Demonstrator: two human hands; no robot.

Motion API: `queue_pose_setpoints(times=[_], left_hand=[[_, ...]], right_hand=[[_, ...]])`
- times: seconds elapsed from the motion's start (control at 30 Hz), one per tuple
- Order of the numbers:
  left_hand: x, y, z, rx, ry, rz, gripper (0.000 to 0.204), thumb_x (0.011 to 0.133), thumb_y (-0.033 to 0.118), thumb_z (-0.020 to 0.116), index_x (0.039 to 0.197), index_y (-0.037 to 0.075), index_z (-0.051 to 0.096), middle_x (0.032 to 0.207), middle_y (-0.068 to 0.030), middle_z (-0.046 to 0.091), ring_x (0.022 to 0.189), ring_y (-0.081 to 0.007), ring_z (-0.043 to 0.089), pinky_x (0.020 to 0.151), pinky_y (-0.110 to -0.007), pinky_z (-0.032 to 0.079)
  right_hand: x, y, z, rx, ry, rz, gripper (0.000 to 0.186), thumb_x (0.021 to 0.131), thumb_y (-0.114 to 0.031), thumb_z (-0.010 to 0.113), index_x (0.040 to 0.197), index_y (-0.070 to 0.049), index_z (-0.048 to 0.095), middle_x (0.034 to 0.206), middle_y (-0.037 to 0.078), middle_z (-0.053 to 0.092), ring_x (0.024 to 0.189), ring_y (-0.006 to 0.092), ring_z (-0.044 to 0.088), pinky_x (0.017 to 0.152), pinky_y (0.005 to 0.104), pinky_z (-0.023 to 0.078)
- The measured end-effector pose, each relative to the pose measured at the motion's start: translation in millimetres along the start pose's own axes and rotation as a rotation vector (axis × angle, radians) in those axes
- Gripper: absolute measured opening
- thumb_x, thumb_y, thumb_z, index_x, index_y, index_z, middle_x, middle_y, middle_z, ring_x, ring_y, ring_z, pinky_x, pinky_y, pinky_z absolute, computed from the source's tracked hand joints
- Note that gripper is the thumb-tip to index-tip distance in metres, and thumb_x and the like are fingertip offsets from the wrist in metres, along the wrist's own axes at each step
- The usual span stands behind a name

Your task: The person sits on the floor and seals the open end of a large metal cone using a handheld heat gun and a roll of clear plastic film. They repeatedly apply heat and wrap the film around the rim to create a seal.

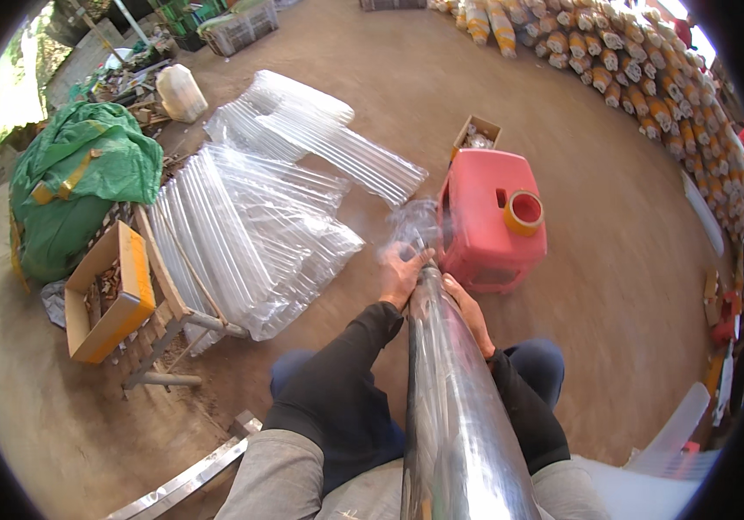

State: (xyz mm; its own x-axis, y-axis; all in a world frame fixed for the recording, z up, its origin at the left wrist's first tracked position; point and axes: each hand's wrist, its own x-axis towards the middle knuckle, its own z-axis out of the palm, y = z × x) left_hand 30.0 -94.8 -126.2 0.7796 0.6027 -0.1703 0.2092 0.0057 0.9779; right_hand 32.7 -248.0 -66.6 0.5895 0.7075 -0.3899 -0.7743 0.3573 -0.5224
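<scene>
A long shiny metal tube [454,407] in clear plastic runs from the lower edge toward the middle. My left hand [401,276] has its fingers closed on bunched, crinkled plastic film [408,227] at the tube's far end, blurred a little. My right hand [466,308] grips the right side of the tube just behind that end. Just beyond, a pink plastic stool [476,182] carries a roll of tape [524,208] with an amber outside.
Plastic sleeves [242,243] cover floor at left, near a wooden stand [151,347] with a cardboard box [107,338] and green bundle [77,182]. A jug [181,91] lies farther back. A small box [478,126] is behind the stool; wrapped rolls [615,69] are stacked at right.
</scene>
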Motion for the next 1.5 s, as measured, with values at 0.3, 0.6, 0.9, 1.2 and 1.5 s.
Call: queue_pose_setpoints(times=[0.3,0.6,0.9,1.2,1.5], left_hand=[[-12.5,26.7,-23.8,-0.211,-0.259,-0.063,0.029,0.083,0.022,0.073,0.097,-0.001,0.064,0.083,-0.0059,0.065,0.074,-0.0112,0.06,0.067,-0.026,0.05],[-115.0,83.0,-127.1,0.602,0.132,0.125,0.022,0.089,0.024,0.062,0.088,0.002,0.067,0.08,-0.0131,0.068,0.076,-0.0215,0.066,0.07,-0.032,0.049],[-305.1,41.3,-172.5,0.713,0.642,-0.207,0.024,0.091,0.027,0.061,0.086,0.003,0.062,0.075,-0.0151,0.064,0.067,-0.0271,0.064,0.062,-0.036,0.048],[-403.5,25.8,-176.0,0.215,0.302,-0.8,0.023,0.085,0.014,0.062,0.1,-0.005,0.066,0.078,-0.0099,0.067,0.065,-0.0183,0.064,0.054,-0.03,0.05],[-388.4,52.3,-135.9,0.112,0.411,-0.89,0.023,0.081,0.014,0.067,0.098,-0.002,0.067,0.083,-0.0064,0.066,0.069,-0.0137,0.061,0.06,-0.029,0.051]], right_hand=[[-4.0,-7.7,10.6,-0.033,0.038,-0.108,0.022,0.096,-0.018,0.044,0.114,-0.008,0.054,0.101,0.005,0.06,0.087,0.0155,0.06,0.077,0.0282,0.051],[0.9,3.6,5.1,0.043,0.075,-0.093,0.02,0.095,-0.018,0.047,0.111,-0.009,0.055,0.098,0.001,0.056,0.093,0.0143,0.054,0.085,0.0289,0.045],[-1.0,4.2,-0.3,0.096,0.049,-0.005,0.022,0.096,-0.023,0.045,0.11,-0.01,0.054,0.103,0.002,0.056,0.096,0.0171,0.054,0.087,0.0311,0.044],[-3.6,5.8,-1.5,-0.064,0.072,-0.003,0.023,0.097,-0.027,0.043,0.108,-0.01,0.054,0.103,0.002,0.056,0.097,0.0178,0.053,0.089,0.0335,0.043],[7.1,6.9,-17.9,0.087,0.045,0.051,0.021,0.097,-0.023,0.043,0.108,-0.01,0.055,0.102,0.002,0.056,0.096,0.0176,0.054,0.087,0.0332,0.044]])
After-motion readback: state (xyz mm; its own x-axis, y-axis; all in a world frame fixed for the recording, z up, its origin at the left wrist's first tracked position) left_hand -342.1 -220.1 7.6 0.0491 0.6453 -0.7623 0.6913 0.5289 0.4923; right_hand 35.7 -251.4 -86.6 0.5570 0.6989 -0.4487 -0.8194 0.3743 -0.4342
